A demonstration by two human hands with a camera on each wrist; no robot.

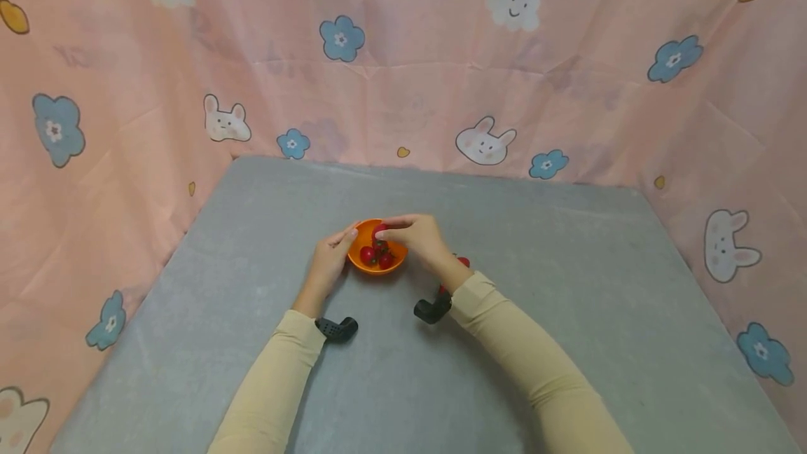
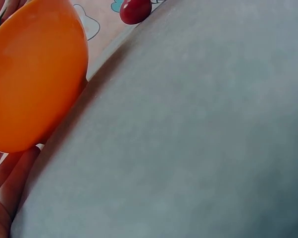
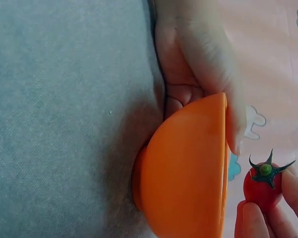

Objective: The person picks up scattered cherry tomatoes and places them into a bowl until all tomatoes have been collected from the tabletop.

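A small orange bowl stands on the grey table with several red cherry tomatoes in it. My left hand grips the bowl's left side, its thumb lying over the rim. In the left wrist view, fingers show at the base of the bowl. Above the bowl's far part, my right hand pinches a cherry tomato. The right wrist view shows that tomato between thumb and fingertips, green leafy top outward, beside the bowl's rim.
More red tomatoes lie on the table by the right wrist, partly hidden by it. Black wrist devices sit at both cuffs. A pink patterned curtain hangs behind the table and along its sides.
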